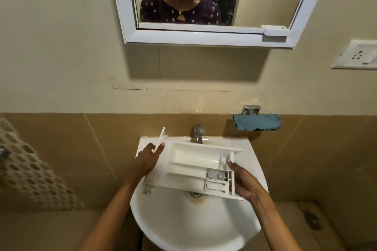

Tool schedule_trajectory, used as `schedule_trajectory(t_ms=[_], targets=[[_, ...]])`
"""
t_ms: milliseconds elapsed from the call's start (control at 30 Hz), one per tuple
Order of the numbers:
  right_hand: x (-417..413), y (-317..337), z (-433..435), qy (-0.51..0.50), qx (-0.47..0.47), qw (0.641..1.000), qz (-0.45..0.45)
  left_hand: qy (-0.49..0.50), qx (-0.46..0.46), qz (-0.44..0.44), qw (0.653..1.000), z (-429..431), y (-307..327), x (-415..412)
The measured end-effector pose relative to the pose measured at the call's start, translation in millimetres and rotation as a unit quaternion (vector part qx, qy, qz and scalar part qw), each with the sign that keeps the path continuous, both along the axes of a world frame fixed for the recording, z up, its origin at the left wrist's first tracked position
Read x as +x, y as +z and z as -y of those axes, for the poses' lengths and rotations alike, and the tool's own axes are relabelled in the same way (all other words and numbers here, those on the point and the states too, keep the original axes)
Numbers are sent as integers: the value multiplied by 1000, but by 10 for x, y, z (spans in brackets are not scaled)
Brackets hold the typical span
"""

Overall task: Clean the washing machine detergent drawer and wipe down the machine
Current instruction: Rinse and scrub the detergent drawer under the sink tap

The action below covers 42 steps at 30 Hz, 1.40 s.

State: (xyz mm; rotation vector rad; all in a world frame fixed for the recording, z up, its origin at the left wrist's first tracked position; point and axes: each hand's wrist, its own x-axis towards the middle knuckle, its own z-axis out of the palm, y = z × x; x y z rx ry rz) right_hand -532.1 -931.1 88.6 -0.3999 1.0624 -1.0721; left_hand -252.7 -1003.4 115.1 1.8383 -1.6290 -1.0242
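Head camera: over a glossy white sink [183, 230], the right hand [244, 181] grips one end of the detergent drawer [195, 169], a hard white plastic tray with moulded compartments, tilted above the drain. The left hand [150, 159] pinches a thin, flat white plastic piece [160, 138]. Rinsing looks imminent; the metal tap [196, 133] needs opening. A soft blue cloth [257, 122] hangs nearby.

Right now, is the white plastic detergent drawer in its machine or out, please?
Out: the right hand holds the white detergent drawer over the white basin.
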Motion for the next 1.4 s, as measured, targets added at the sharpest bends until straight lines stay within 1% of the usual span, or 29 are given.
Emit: schedule_trajectory(t_ms=[67,100,200,367,533,600,867,1167,1300,1400], targets=[[-66,-118,-20,18,58,998,3,5,59,51,997,-33,-147,-43],[-86,-175,-21,21,77,997,-3,2,76,56,996,-57,-217,-69],[-165,-354,5,24,109,994,-17,7,103,35,994,-96,-378,-187],[-316,-467,155,21,134,989,-52,38,129,-24,991,-55,-520,-339],[-426,-460,458,23,126,988,-90,60,102,-48,992,25,-553,-475],[-485,-469,569,32,117,985,-120,67,96,-54,992,53,-531,-511],[-733,-549,754,82,115,968,-206,120,92,-25,988,-15,-647,-735],[-834,-598,790,104,101,957,-250,129,106,-27,986,-29,-617,-847],[-723,-611,815,110,100,957,-250,141,84,-23,986,-51,-605,-770],[-610,-613,797,115,92,962,-231,156,70,-11,985,-91,-574,-693]])
